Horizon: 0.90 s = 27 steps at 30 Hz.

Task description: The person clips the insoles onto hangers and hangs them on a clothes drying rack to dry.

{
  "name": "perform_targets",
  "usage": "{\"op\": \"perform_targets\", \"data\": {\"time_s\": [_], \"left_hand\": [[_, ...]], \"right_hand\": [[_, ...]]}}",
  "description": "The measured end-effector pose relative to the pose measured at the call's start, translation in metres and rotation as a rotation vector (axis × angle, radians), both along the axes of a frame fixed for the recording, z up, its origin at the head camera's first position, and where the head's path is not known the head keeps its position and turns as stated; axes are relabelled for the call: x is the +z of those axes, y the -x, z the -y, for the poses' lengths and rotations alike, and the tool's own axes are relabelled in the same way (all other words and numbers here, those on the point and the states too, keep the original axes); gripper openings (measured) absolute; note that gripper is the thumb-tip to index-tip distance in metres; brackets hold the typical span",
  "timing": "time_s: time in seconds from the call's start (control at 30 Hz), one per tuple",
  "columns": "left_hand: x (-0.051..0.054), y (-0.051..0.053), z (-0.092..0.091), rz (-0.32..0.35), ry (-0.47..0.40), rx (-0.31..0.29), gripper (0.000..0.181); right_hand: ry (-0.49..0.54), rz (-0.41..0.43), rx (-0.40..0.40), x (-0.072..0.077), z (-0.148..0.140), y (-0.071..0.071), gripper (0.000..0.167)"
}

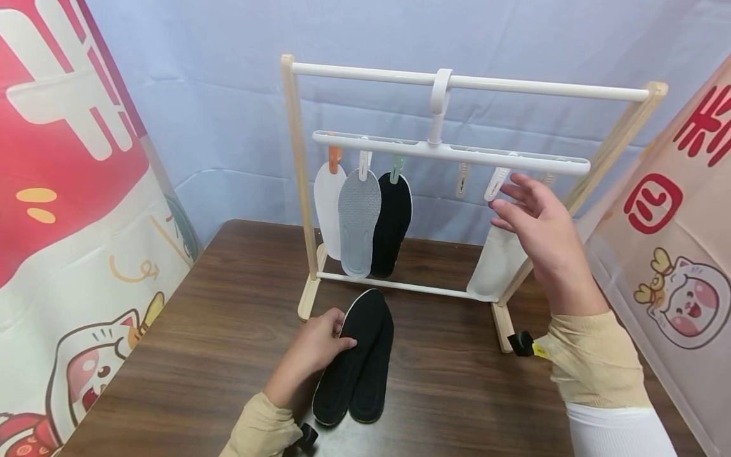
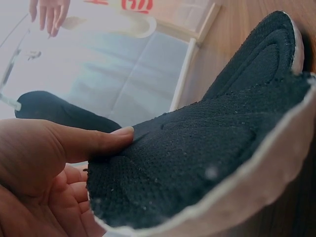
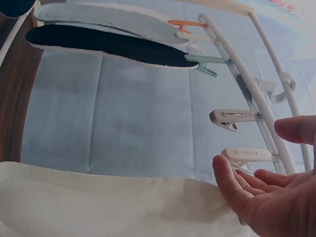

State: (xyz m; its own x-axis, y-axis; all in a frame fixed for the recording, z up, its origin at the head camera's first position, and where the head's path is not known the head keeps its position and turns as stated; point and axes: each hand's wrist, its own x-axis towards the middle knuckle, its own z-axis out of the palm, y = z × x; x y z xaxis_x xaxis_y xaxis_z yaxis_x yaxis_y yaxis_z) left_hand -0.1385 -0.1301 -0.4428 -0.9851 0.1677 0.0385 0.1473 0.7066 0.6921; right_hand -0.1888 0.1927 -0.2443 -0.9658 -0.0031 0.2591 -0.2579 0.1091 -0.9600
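My left hand pinches a black insole, thumb on top and the other fingers behind it. In the left wrist view, that insole shows a pale underside edge. A second black insole lies partly beneath it. Up at the hanger, my right hand is beside a white clip, its fingers spread around the clip's lower end without gripping. The right wrist view shows a fingertip close against this clip; whether it touches is unclear. Behind the hand hangs an off-white insole.
White, grey and black insoles hang on the left from orange, white and green clips. A bare beige clip hangs mid-right. A wooden rack with white rods carries the hanger above the brown table. Printed cloths flank both sides.
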Motion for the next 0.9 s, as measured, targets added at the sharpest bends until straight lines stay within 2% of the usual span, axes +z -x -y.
{"op": "perform_targets", "data": {"time_s": [0.27, 0.5, 0.9], "left_hand": [[0.0, 0.0, 0.0, 0.015, -0.011, -0.009, 0.032], [0.001, -0.001, -0.001, 0.01, -0.014, -0.013, 0.033], [0.003, -0.004, -0.003, 0.01, -0.017, -0.018, 0.032]], "right_hand": [[-0.03, 0.021, 0.002, 0.001, -0.001, 0.008, 0.077], [0.029, 0.038, -0.006, 0.005, 0.004, 0.014, 0.075], [0.025, 0.04, -0.035, 0.007, 0.005, 0.022, 0.068]]}}
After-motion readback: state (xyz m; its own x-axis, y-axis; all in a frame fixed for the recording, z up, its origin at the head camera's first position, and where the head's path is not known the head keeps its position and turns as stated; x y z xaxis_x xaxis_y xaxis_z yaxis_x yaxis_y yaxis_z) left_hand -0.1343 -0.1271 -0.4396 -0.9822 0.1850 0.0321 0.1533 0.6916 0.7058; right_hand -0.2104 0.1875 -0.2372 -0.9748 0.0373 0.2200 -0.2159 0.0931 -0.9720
